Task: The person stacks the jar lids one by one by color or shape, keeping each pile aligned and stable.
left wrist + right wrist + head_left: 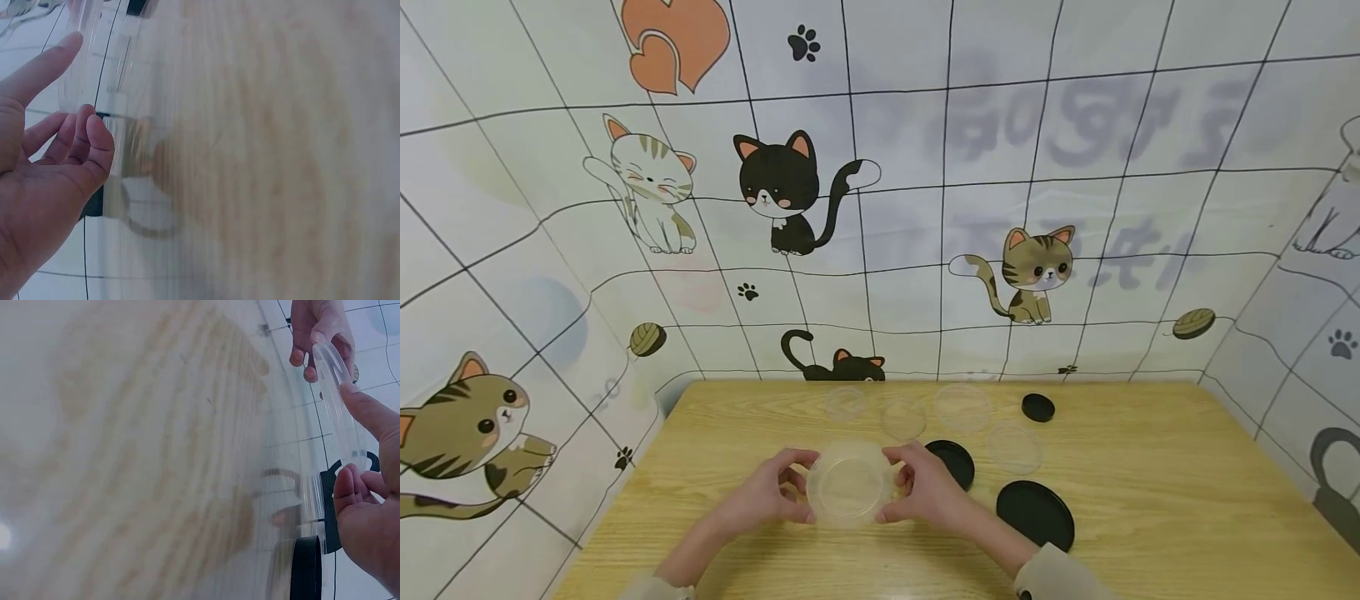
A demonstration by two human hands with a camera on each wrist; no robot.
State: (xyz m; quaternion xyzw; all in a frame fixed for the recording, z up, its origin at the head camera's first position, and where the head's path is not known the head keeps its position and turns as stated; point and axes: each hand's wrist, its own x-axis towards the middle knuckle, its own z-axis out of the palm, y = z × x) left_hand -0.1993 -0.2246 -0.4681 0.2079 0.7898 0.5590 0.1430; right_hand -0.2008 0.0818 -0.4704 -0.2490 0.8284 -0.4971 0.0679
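A shallow, clear round plastic lid (850,485) with a raised ring is held up between both hands, its face toward the head camera. My left hand (771,490) grips its left edge, thumb low and fingers higher on the rim. On the opposite edge, my right hand (927,492) holds it the same way. From the right wrist, the lid (340,403) appears nearly edge-on, above the tabletop. The left wrist view shows the left hand (53,181) with thumb and fingers at the clear rim (75,81). A black round lid (953,463) lies just behind the right hand.
Behind the hands, several clear round pieces (963,408) lie on the wooden table (1150,500). A large black lid (1036,514) is beside the right forearm, and a small black one (1038,407) sits near the back edge. A cat-print curtain (910,208) hangs behind the table.
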